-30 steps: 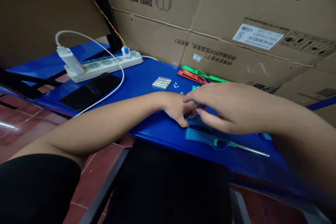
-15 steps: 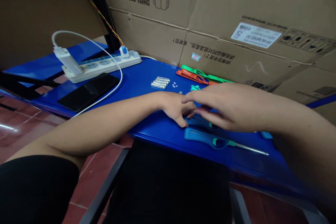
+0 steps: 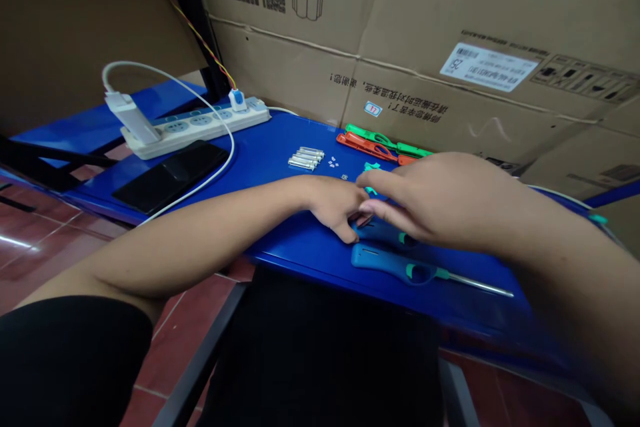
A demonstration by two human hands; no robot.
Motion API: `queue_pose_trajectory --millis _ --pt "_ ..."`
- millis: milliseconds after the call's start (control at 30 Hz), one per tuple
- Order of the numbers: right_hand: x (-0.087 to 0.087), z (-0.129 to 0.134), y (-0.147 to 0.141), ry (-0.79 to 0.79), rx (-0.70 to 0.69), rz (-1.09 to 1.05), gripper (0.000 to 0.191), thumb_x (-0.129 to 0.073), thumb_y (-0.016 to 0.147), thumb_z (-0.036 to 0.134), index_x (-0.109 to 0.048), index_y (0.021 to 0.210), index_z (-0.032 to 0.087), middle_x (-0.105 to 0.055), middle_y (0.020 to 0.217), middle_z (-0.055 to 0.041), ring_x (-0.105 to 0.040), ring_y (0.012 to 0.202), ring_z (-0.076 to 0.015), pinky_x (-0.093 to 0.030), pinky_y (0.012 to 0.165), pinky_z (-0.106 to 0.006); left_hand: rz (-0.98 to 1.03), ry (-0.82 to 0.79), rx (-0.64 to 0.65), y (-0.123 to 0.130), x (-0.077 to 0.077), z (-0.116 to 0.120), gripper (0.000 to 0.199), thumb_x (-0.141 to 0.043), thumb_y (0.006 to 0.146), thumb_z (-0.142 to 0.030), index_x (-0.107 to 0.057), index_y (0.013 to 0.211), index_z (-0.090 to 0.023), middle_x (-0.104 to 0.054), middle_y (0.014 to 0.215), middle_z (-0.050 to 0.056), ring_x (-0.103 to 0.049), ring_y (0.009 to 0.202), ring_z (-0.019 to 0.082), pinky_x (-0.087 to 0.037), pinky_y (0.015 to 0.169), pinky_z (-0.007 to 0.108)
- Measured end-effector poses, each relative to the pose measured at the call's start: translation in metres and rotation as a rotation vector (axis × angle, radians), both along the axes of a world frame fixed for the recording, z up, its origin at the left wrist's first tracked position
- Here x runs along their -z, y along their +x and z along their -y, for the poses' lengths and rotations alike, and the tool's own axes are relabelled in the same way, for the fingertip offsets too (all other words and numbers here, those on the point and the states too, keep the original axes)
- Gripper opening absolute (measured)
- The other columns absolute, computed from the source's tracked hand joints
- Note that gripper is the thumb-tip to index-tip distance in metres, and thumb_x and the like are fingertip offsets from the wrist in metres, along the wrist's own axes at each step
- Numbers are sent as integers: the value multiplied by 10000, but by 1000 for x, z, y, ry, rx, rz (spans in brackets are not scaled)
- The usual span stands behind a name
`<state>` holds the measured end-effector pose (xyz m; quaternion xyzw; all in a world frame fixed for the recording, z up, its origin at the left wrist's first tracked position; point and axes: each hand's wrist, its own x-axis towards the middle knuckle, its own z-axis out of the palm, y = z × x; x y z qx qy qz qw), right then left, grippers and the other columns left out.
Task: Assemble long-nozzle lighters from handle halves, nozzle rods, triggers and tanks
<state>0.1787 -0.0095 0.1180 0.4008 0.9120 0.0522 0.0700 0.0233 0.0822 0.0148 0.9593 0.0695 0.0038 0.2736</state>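
My left hand [image 3: 336,207] rests low over the blue table, its fingers curled in and its thumb pointing down. Whatever those fingers hold is hidden. My right hand [image 3: 430,200] comes in from the right, index finger and thumb bent together at the left fingertips; any small piece between them cannot be made out. Under the hands lies a blue lighter body [image 3: 374,232], partly covered. In front of it is a blue long-nosed lighter [image 3: 387,261] with a green trigger and a metal tube. Small green parts [image 3: 371,167] lie just behind the hands.
Several clear cylinders [image 3: 306,158] and tiny pale pieces [image 3: 333,162] lie behind my left wrist. Orange [image 3: 367,145] and green [image 3: 370,133] lighter shells line the cardboard [image 3: 300,73]. A power strip [image 3: 200,123], white cable [image 3: 233,147] and black phone [image 3: 170,173] occupy the left.
My right hand has shifted slightly, its index finger and thumb now closer together against the left fingers. The right forearm has dropped, uncovering a cable behind it. My left hand stays put.
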Motion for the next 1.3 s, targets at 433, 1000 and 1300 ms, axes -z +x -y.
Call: queue_pose_trajectory --millis 433,1000,1300 --pt "67 -28 69 140 583 -1073 282 -527 912 454 -657 952 206 -557 614 12 -466 496 -148 -367 505 -290 -41 123 70 -6 -10 -2 200 -609 857 -397 -599 828 -199 -605 690 0 -505 608 145 -334 566 274" --pt "103 -47 59 131 706 -1291 315 -538 834 446 -679 904 174 -568 651 0 -474 568 -150 -368 551 -278 143 307 -108 -13 -17 -21 195 -437 910 -256 -587 822 -167 -639 770 42 -542 672 146 -389 640 262" --pt "95 -46 80 294 762 -1343 253 -545 854 388 -685 930 191 -486 610 27 -422 506 -134 -357 518 -278 78 425 -311 -21 -10 -48 174 -551 823 -239 -697 877 -160 -671 835 53 -588 734 151 -410 675 249"
